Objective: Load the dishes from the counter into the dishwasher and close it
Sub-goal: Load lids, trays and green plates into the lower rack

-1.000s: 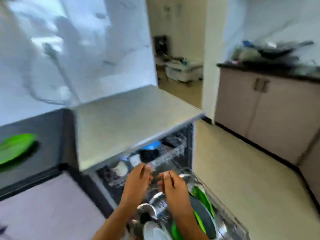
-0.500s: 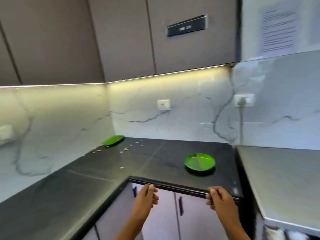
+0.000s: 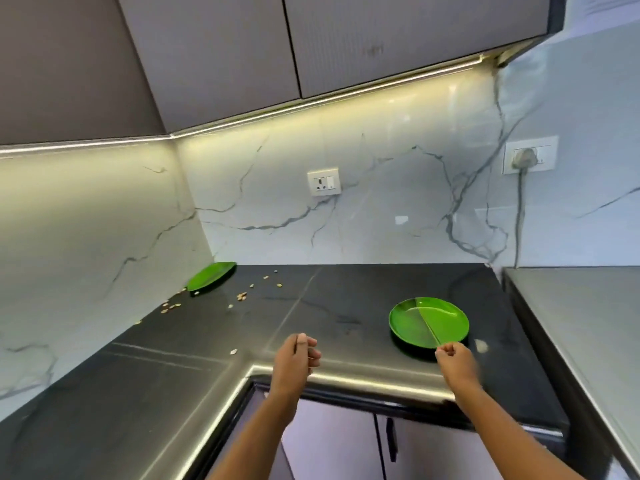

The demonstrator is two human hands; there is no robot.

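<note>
A round green plate (image 3: 428, 322) lies flat on the black counter (image 3: 329, 306), towards its right end. A second green plate (image 3: 211, 279) sits in the back left corner, tilted against the marble wall. My right hand (image 3: 456, 362) hovers at the near rim of the first plate with its fingers loosely curled, holding nothing. My left hand (image 3: 296, 356) is raised over the counter's front edge, left of that plate, also loosely curled and holding nothing. The dishwasher is out of view.
Small food scraps (image 3: 242, 296) are scattered on the counter near the corner plate. A grey worktop (image 3: 588, 323) adjoins the counter on the right. Wall cabinets hang overhead, base cabinet doors (image 3: 346, 441) are below, and a plugged-in socket (image 3: 528, 155) is at the right.
My view swung from the open dishwasher up to the counter. Both hands left the racks and rose over the counter's front edge; the right one has moved to the nearer green plate.
</note>
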